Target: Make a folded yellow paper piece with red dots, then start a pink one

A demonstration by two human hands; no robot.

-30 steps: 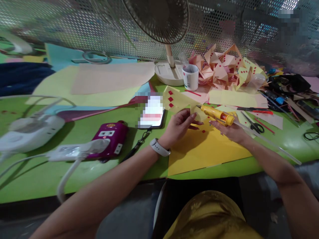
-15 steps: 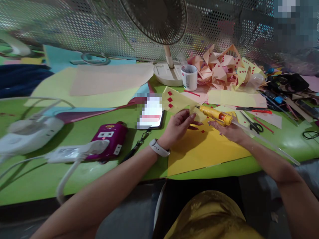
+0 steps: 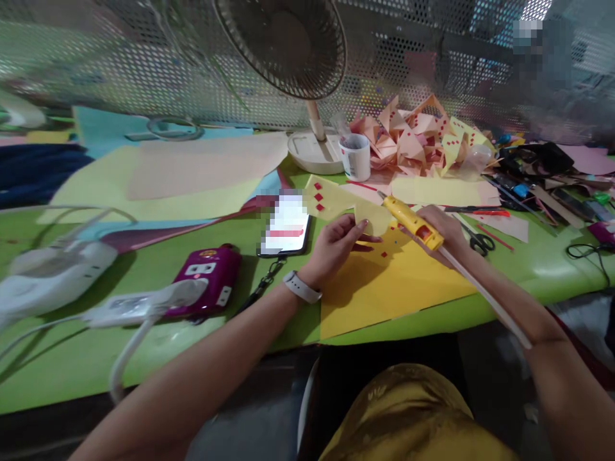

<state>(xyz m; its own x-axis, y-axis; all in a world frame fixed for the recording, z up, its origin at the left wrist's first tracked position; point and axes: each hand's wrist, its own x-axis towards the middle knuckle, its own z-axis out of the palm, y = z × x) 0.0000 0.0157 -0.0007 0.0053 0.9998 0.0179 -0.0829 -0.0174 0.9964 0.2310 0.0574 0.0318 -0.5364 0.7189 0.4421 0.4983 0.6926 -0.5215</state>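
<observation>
In our left hand (image 3: 339, 242), thumb and fingers pinch a pale yellow folded paper piece with three red diamonds (image 3: 334, 202), held above a flat orange-yellow paper sheet (image 3: 384, 294) on the glossy green tabletop (image 3: 548, 272). Our right hand (image 3: 442, 232) is wrapped around a yellow plastic glue gun (image 3: 406, 216), a long translucent glue stick (image 3: 494, 304) trailing from its rear over our forearm. The nozzle points away from us, near the pale piece's right end (we cannot tell whether they touch). Just left of that piece lies a black-edged smartphone (image 3: 283, 230) with a lit screen. Beyond our hands stands a white cup (image 3: 356, 165), beside a heap of folded peach-pink paper shapes (image 3: 408, 144); black-handled scissors (image 3: 482, 243) lie right of our right hand.
</observation>
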